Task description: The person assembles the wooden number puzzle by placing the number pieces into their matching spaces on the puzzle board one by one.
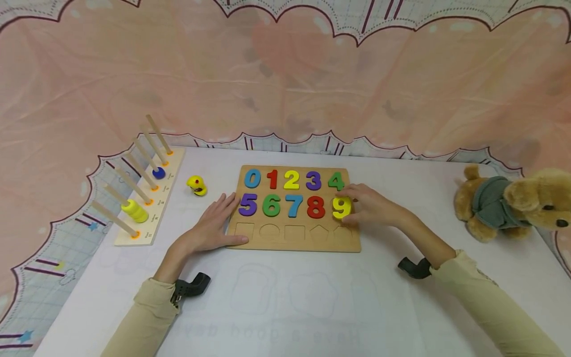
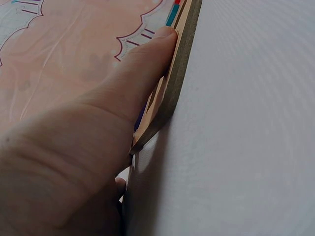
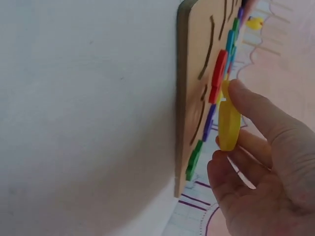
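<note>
A wooden number board (image 1: pixel 294 245) lies on the table, with coloured digits from 0 to 8 in two rows and outlined shapes along its near edge. My right hand (image 1: pixel 373 205) pinches a yellow number nine (image 3: pixel 229 127) between thumb and fingertips. In the right wrist view the nine stands off the board's face, beside the red eight (image 3: pixel 217 78). My left hand (image 1: pixel 209 227) rests at the board's left side. Its thumb (image 2: pixel 157 51) lies straight over the near left corner, and the other fingers are spread along the left edge.
A rack of wooden pegs (image 1: pixel 166 191) with yellow and blue rings stands at the left. Between it and the board sits a small yellow duck (image 1: pixel 197 185). A teddy bear (image 1: pixel 497 206) in a green top sits at the right. Patterned cloth (image 1: pixel 285 89) hangs behind the table.
</note>
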The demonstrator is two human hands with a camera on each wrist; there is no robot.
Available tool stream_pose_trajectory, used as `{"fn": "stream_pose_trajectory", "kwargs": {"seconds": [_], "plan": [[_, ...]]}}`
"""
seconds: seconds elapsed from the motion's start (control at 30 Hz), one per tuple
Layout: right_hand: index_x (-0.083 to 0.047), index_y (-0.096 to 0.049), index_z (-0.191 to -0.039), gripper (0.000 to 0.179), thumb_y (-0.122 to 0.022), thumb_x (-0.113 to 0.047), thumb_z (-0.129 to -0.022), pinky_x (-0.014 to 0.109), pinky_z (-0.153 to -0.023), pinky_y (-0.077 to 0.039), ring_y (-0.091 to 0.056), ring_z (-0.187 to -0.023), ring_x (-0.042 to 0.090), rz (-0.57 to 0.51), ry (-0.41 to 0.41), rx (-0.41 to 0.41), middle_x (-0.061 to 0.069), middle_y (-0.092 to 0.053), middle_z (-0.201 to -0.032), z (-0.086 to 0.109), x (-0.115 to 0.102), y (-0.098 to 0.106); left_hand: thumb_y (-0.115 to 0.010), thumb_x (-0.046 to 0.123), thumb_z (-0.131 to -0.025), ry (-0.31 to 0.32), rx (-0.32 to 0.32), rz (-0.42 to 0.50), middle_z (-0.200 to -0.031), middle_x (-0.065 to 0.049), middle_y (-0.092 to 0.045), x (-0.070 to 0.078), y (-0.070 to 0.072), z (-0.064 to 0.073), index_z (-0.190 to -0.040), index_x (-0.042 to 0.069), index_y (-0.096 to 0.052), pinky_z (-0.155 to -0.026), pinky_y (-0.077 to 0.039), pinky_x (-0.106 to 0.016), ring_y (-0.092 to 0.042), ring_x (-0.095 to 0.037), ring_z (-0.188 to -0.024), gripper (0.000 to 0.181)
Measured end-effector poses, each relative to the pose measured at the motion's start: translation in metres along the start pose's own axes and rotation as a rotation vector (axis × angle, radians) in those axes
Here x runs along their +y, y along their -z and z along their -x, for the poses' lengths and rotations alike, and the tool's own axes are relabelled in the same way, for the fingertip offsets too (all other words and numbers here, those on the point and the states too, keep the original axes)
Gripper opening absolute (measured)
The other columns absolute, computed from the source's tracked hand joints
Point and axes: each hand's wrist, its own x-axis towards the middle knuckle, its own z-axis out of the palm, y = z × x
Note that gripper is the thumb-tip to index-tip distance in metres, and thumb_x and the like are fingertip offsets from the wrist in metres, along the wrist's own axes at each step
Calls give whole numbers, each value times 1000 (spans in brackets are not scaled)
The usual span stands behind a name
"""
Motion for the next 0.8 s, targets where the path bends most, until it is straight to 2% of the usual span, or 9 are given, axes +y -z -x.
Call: {"fn": "stream_pose_trajectory", "kwargs": {"seconds": [0.13, 0.5, 0.8], "plan": [[-7, -55, -137, 60, -76, -23, -83, 58, -110, -38, -41, -136, 38, -10, 16, -13, 16, -49, -146, -1, 4, -1, -73, 54, -78, -1, -1, -5, -165, -15, -5, 0, 0, 0, -157, 9, -11, -122, 2, -59, 6, -37, -152, 110], [-4, -58, -133, 54, -75, -20, -85, 54, -106, -44, -47, -131, 39, 14, 73, -13, 17, -52, -144, -5, 14, -6, -73, 53, -78, -5, -1, -14, -165, -16, -6, 1, 0, 0, -156, 8, -11, -122, 1, -59, 5, -39, -152, 109], [-4, -57, -135, 55, -75, -19, -85, 53, -106, -44, -48, -130, 39, 25, 78, -27, 18, -53, -143, -10, 14, -8, -73, 54, -79, -9, 1, -11, -165, -16, -5, 1, 0, 0, -157, 8, -11, -122, 2, -58, 5, -39, -152, 109]]}}
